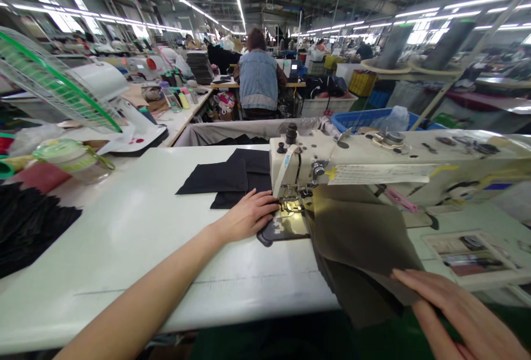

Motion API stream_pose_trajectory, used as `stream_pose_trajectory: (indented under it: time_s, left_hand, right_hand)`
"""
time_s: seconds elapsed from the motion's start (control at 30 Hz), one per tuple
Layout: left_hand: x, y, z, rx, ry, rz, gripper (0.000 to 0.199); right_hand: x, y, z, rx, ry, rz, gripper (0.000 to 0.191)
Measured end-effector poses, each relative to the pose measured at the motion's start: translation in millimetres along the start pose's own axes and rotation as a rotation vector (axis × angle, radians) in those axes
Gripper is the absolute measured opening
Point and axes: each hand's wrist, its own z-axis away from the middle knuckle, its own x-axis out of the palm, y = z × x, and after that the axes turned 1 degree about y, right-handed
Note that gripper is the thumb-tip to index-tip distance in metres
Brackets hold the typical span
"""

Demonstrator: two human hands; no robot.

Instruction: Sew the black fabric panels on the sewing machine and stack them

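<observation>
Dark fabric (pixel 357 227) is pinched by right fingers (pixel 410 279); left fingers (pixel 263 201) reach forward, slightly spread

The left hand (pixel 248 213) lies beside a sewing machine (pixel 360 147); the right hand (pixel 460 313) pinches fabric (pixel 352 230).

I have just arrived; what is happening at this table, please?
A person has both hands at a sewing machine. The left hand lies beside the needle area, by the black cloth pieces. The right hand pinches dark brown cloth, which hangs over the front edge of the table. Ahead, a co-worker has their back turned.
</observation>
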Motion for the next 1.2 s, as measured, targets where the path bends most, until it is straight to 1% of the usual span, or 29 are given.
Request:
stream_pose_trajectory:
  time_s: [0.1, 0.2, 0.27, 0.37, 0.43, 0.53, 0.6, 0.63, 0.67, 0.7, 0.73, 0.77, 0.8, 0.83, 0.87, 0.9, 0.93, 0.97, 1.0, 1.07, 1.1, 1.17, 1.2]
  left_hand:
    - [0.7, -2.0, -1.0, -0.007, 0.010, -0.002, 0.034]
    - [5.1, 1.0, 1.3, -0.044, 0.013, -0.024, 0.037]
    - [10.4, 7.7, 6.4, -0.137, 0.019, -0.079, 0.042]
    - [17.9, 16.6, 15.7, -0.337, 0.008, -0.164, 0.054]
    - [18.7, 14.2, 18.0, -0.420, -0.021, -0.178, 0.061]
    - [10.7, -2.8, 13.0, -0.490, -0.022, -0.170, 0.067]
    - [0.6, -12.1, 9.6, -0.552, 0.023, -0.186, 0.066]
    - [-5.2, -12.2, 9.8, -0.568, 0.065, -0.193, 0.062]
    - [-10.9, -8.0, 11.9, -0.550, 0.105, -0.182, 0.058]
    - [-16.4, 0.6, 15.8, -0.493, 0.135, -0.146, 0.055]
    - [-21.2, 13.2, 21.4, -0.387, 0.154, -0.075, 0.056]
    - [-25.2, 28.7, 28.1, -0.206, 0.093, 0.051, 0.061]
    - [-28.1, 45.4, 35.5, -0.037, -0.003, 0.184, 0.070]
    - [-29.7, 61.7, 42.9, 0.072, -0.075, 0.285, 0.079]
    - [-29.9, 76.1, 50.1, 0.129, -0.103, 0.347, 0.080]
    - [-29.0, 87.3, 56.7, 0.171, -0.098, 0.384, 0.071]
    - [-27.2, 94.9, 62.9, 0.193, -0.050, 0.404, 0.056]
    - [-24.8, 98.7, 68.8, 0.199, 0.009, 0.396, 0.043]
    - [-22.4, 99.1, 74.9, 0.201, 0.064, 0.363, 0.033]
    - [-18.9, 93.9, 88.9, 0.194, 0.120, 0.237, 0.029]
    - [-18.2, 90.3, 97.0, 0.191, 0.118, 0.160, 0.030]
    - [-19.1, 85.1, 114.8, 0.185, 0.099, 0.033, 0.032]
    - [-20.5, 84.4, 123.6, 0.178, 0.097, -0.003, 0.034]
  right_hand:
    - [6.4, -9.3, -9.7, -0.030, -0.002, 0.008, 0.024]
    - [6.2, -13.1, -11.4, -0.039, -0.011, 0.016, 0.026]
    - [2.9, -13.6, -10.9, -0.022, -0.014, 0.040, 0.030]
    - [-2.3, -17.3, -14.4, -0.006, -0.006, 0.070, 0.035]
    - [-2.6, -25.3, -22.5, -0.027, 0.005, 0.065, 0.034]
    - [6.1, -46.3, -41.1, -0.112, 0.060, 0.005, 0.029]
    - [17.2, -62.3, -52.6, -0.166, 0.086, -0.055, 0.028]
    - [23.6, -69.7, -56.8, -0.187, 0.089, -0.086, 0.027]
    - [30.0, -76.3, -59.8, -0.204, 0.087, -0.111, 0.027]
    - [36.1, -81.9, -61.8, -0.215, 0.085, -0.132, 0.026]
    - [41.6, -86.8, -62.8, -0.224, 0.083, -0.150, 0.026]
    - [46.2, -91.0, -63.3, -0.226, 0.084, -0.163, 0.025]
    - [50.0, -94.9, -63.3, -0.225, 0.085, -0.174, 0.025]
    - [52.9, -98.8, -63.2, -0.224, 0.082, -0.188, 0.025]
    - [55.1, -102.7, -62.9, -0.229, 0.074, -0.205, 0.026]
    - [56.8, -106.8, -62.4, -0.242, 0.061, -0.224, 0.026]
    - [58.3, -110.8, -61.4, -0.259, 0.039, -0.244, 0.027]
    - [59.8, -114.5, -59.9, -0.272, 0.015, -0.265, 0.026]
    - [61.6, -117.5, -57.5, -0.267, -0.011, -0.284, 0.023]
    - [66.6, -120.6, -49.8, -0.180, -0.091, -0.317, 0.022]
    - [70.0, -120.4, -44.6, -0.109, -0.154, -0.331, 0.027]
    - [77.7, -117.5, -32.4, 0.018, -0.328, -0.360, 0.039]
    - [81.4, -115.5, -26.3, 0.049, -0.428, -0.383, 0.040]
